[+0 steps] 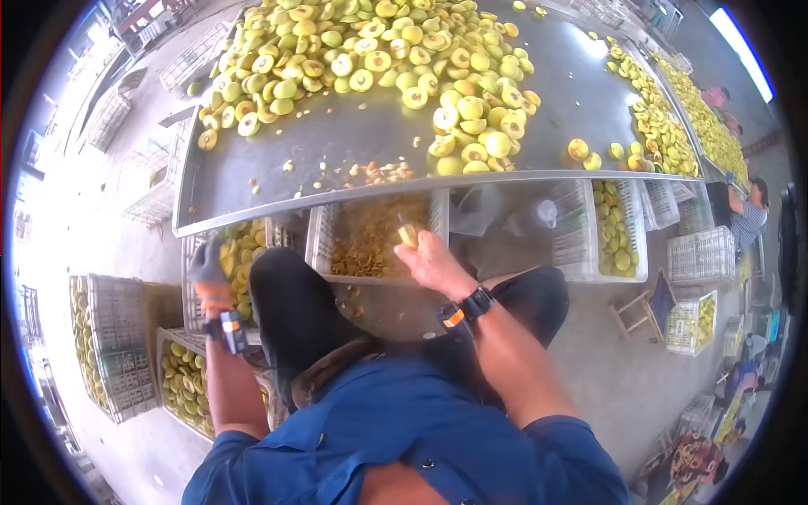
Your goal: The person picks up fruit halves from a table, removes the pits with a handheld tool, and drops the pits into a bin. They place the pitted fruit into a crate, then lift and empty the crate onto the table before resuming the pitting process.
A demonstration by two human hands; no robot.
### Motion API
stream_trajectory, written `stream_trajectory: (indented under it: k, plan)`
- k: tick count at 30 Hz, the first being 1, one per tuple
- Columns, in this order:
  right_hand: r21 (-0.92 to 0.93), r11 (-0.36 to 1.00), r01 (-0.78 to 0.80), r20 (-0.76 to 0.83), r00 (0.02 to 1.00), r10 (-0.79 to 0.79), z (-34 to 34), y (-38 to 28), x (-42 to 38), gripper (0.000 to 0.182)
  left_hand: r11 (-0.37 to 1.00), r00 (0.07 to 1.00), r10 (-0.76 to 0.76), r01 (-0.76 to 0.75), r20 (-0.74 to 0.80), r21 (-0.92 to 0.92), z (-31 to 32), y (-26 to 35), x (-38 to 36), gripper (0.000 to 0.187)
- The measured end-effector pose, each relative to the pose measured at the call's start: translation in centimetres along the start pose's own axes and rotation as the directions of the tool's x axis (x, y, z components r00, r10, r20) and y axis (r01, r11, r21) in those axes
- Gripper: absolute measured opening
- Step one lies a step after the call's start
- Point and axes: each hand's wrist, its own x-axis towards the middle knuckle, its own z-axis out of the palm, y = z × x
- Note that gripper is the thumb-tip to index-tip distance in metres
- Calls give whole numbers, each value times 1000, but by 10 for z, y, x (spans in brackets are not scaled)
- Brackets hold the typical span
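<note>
My left hand [210,271], in a grey and orange glove, is at the left over a crate of yellow-green fruit halves [244,252]; its fingers are blurred. My bare right hand [431,263] is closed around a small tool with a yellow handle [407,234], its tip pointing up. Beneath and left of that hand is a white crate [318,244] of brownish-yellow scraps. Beyond both hands, a metal table [337,156] bears a large heap of halved fruit [362,59], some with brown pits showing. Loose pits and bits [387,173] lie near its front edge.
A crate of fruit [619,236] stands under the table at right, with a wooden stool [644,311] farther right. Stacked crates [118,345] stand at the left. A seated person in a striped top [749,220] is at the far right. My knees flank the scrap crate.
</note>
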Motion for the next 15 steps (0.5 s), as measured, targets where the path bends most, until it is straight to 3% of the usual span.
stream_trajectory:
  k: [1, 2, 4, 5, 6, 7, 9, 11, 13, 15]
  plan:
    - [65, 998, 22, -18, 1000, -21, -11, -12, -3, 31, 996, 999, -48, 49, -23, 79, -17, -13, 2, 25]
    - [117, 993, 22, -54, 998, -16, -30, -20, -1, 29, 954, 999, -35, 21, 41, 299, -39, -32, 6, 24]
    - [190, 982, 15, -144, 989, 13, -75, -34, 4, 26, 906, 997, -47, 17, 59, 423, -32, -33, 6, 25]
    - [206, 978, -23, -200, 978, 65, -102, -43, 10, 26, 942, 998, -63, 56, 10, 330, -23, -27, 4, 25]
    - [226, 972, -58, -255, 960, 117, -129, -53, 15, 26, 970, 1000, 7, -1, -24, 244, -18, -46, 16, 29]
    - [245, 961, -126, -306, 931, 200, -156, -57, 23, 26, 998, 1000, -4, 6, -30, 66, -9, -46, 28, 33]
    - [203, 976, -74, -471, 867, 163, -207, -21, 57, 25, 992, 999, 18, -14, 29, -125, 23, -17, 29, 34]
    - [198, 978, -66, -546, 821, 166, -257, 26, 93, 29, 988, 983, 147, -150, 110, 20, 69, 58, 9, 33]
    - [190, 960, -205, -560, 781, 278, -295, 47, 122, 33, 987, 952, 163, -154, 259, -54, 123, 102, -6, 31]
    - [-169, 980, -109, -618, 786, -19, -337, 136, 176, 39, 958, 864, 287, -247, 415, -148, 183, 138, -29, 29]
